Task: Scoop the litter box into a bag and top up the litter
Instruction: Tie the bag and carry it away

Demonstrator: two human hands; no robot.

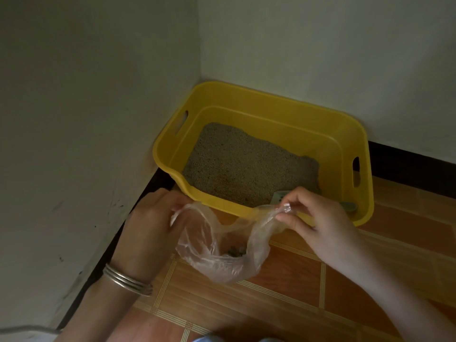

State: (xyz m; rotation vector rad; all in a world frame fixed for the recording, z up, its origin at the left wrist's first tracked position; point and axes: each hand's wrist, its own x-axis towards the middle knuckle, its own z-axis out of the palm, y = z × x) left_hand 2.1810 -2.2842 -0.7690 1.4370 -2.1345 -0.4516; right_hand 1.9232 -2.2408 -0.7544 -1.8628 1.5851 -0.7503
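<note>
A yellow plastic litter box (276,107) sits in the room's corner, holding a layer of grey-brown litter (246,166). In front of it a clear plastic bag (219,253) hangs just above the floor with a few dark clumps at its bottom. My left hand (153,223) grips the bag's left edge. My right hand (318,220) pinches the right edge, so the mouth is stretched between them. A grey-green scoop (348,206) lies in the box's near right corner, partly hidden behind my right hand.
White walls close in the box on the left and behind, with a dark skirting (404,164) along their base. Orange-brown floor tiles (283,304) spread in front and to the right. Silver bangles (125,280) circle my left wrist.
</note>
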